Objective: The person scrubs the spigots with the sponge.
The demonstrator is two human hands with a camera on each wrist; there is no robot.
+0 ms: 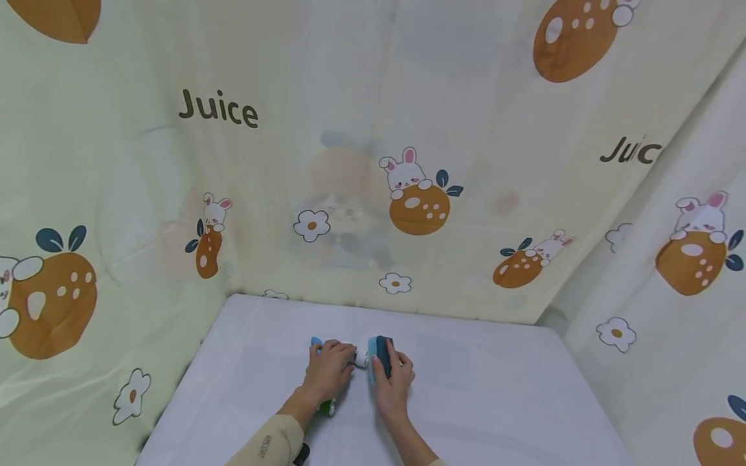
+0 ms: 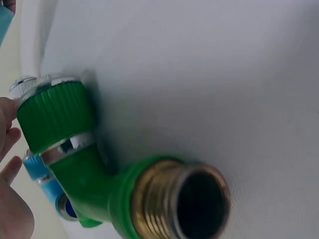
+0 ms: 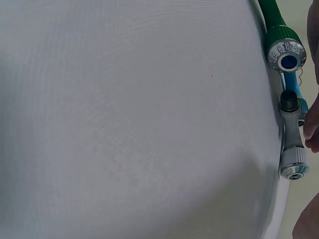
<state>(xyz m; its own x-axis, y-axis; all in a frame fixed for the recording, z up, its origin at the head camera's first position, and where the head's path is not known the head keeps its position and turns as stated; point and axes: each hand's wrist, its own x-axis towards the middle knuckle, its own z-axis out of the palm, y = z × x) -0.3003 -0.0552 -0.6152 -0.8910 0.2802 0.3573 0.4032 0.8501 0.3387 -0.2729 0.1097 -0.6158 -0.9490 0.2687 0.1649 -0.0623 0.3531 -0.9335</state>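
My left hand [image 1: 330, 371] lies curled over a green hose nozzle [image 1: 327, 408] on the white table [image 1: 495, 388]; a light blue tip [image 1: 316, 341] sticks out beyond the fingers. The left wrist view shows the green nozzle [image 2: 89, 179] up close with its brass threaded end [image 2: 199, 201], ribbed collar [image 2: 56, 114] and a blue fitting [image 2: 44, 180] behind it. My right hand [image 1: 394, 382] grips a blue and dark block-shaped part [image 1: 381, 355]. In the right wrist view a chrome-headed green nozzle [image 3: 283, 52] and a grey fitting [image 3: 291, 144] lie at the table's edge beside my fingertips [image 3: 311, 124].
A pale curtain printed with rabbits, oranges and the word "Juice" [image 1: 218, 109] hangs round the table on the back and both sides. A small metallic piece [image 1: 359, 362] lies between the two hands.
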